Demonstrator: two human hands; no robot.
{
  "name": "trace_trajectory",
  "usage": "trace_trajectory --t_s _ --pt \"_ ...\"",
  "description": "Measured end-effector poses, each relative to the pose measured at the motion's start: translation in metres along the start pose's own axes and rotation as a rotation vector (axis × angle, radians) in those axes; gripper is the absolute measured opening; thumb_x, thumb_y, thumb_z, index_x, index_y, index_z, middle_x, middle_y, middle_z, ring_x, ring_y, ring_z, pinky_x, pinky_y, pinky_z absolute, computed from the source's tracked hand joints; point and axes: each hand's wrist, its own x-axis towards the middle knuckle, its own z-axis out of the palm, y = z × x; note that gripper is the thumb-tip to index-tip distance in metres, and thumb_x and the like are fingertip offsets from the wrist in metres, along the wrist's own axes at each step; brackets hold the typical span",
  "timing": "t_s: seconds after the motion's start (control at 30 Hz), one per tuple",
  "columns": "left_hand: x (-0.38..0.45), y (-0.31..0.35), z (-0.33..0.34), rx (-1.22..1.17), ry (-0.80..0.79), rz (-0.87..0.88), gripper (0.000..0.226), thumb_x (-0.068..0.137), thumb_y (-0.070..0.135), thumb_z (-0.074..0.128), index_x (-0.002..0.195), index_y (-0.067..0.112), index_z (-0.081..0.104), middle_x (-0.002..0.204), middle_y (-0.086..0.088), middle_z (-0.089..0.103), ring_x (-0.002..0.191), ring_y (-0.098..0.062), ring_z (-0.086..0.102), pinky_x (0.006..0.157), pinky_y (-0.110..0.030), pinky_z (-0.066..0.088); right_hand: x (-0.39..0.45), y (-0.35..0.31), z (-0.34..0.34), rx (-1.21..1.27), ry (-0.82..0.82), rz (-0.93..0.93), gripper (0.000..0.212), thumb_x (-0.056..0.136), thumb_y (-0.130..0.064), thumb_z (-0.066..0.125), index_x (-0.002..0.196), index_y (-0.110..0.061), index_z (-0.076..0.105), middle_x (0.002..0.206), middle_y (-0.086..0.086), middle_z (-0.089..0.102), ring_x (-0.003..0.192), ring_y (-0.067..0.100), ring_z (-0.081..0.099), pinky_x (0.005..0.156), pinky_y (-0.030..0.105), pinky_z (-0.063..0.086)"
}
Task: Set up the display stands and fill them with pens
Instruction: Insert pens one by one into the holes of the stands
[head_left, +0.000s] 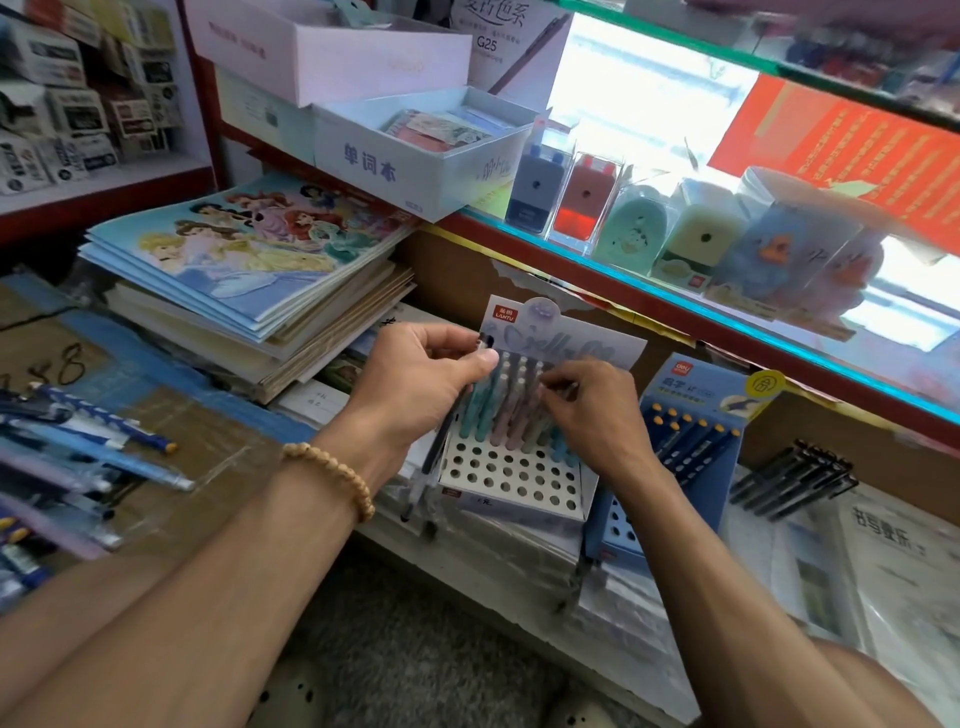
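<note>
White perforated display stand (511, 475), pastel pens (506, 410) upright in back rows, left hand (421, 382) pinching a dark pen (441, 441), right hand (592, 410) pinching one.

Pastel pens, blue stands, bright shop colours

The white perforated cardboard display stand (511, 480), dotted with round dark holes, holds pens in teal, pink and pale grey-lilac pastel pens (506, 410); its header card is lavender with a red logo patch. The blue cardboard display stand (691, 415) carries navy pens with orange-yellow tops. The beaded wooden bracelet (332, 475) is tan. A pale blue exercise book (244, 244) shows cartoon princesses.
</note>
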Motion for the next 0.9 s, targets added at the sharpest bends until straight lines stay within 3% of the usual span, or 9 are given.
trace_trajectory --t_s 0.17,0.33,0.43,0.63,0.8,0.9 --pt "0.001 -0.003 -0.001 -0.013 -0.007 -0.016 0.015 0.078 0.016 0.081 0.088 0.014 0.070 0.086 -0.002 0.072 0.078 -0.011 0.068 0.062 -0.020 0.051 0.001 0.003 0.003 0.019 -0.025 0.009 0.014 0.092 -0.018 0.069 0.104 -0.018 0.075 0.099 -0.008 0.061 0.092 0.009 0.059 0.085 0.036 0.057" --pt "0.000 -0.004 0.001 -0.035 -0.066 -0.002 0.015 0.076 0.012 0.081 0.087 0.009 0.071 0.082 -0.005 0.074 0.069 -0.008 0.069 0.057 -0.013 0.049 -0.004 -0.012 -0.010 0.161 0.108 -0.036 0.015 0.095 -0.027 0.064 0.100 -0.017 0.073 0.088 -0.006 0.066 0.079 0.009 0.062 0.074 0.028 0.056" --pt "0.001 -0.006 0.004 -0.014 -0.107 0.003 0.015 0.076 0.014 0.080 0.088 0.009 0.072 0.082 -0.004 0.075 0.075 -0.011 0.072 0.062 -0.016 0.052 -0.011 -0.028 -0.034 0.546 -0.016 0.045 0.023 0.095 -0.032 0.063 0.088 -0.013 0.073 0.076 0.001 0.070 0.069 0.014 0.067 0.063 0.024 0.055" --pt "-0.006 -0.006 0.024 0.020 -0.241 0.061 0.011 0.076 0.009 0.079 0.084 0.011 0.072 0.081 -0.003 0.075 0.080 -0.015 0.073 0.069 -0.024 0.058 -0.028 -0.019 -0.057 0.800 -0.242 0.175 0.014 0.091 -0.021 0.068 0.091 -0.008 0.076 0.080 0.005 0.073 0.070 0.014 0.065 0.064 0.022 0.055" --pt "-0.011 -0.008 0.051 0.018 -0.323 0.076 0.015 0.075 0.008 0.080 0.088 0.007 0.072 0.083 -0.007 0.075 0.077 -0.015 0.071 0.066 -0.020 0.055 -0.041 -0.002 -0.073 0.806 -0.201 0.200 0.013 0.094 -0.012 0.064 0.088 -0.005 0.073 0.074 0.006 0.072 0.066 0.014 0.065 0.064 0.023 0.057" --pt "-0.015 -0.008 0.069 0.053 -0.386 0.095 0.017 0.077 0.008 0.079 0.092 0.008 0.070 0.078 -0.002 0.073 0.072 -0.009 0.069 0.062 -0.016 0.053 -0.048 0.015 -0.094 0.809 -0.081 0.248 0.012 0.094 -0.014 0.064 0.090 -0.006 0.072 0.076 0.005 0.071 0.068 0.014 0.066 0.065 0.022 0.056"
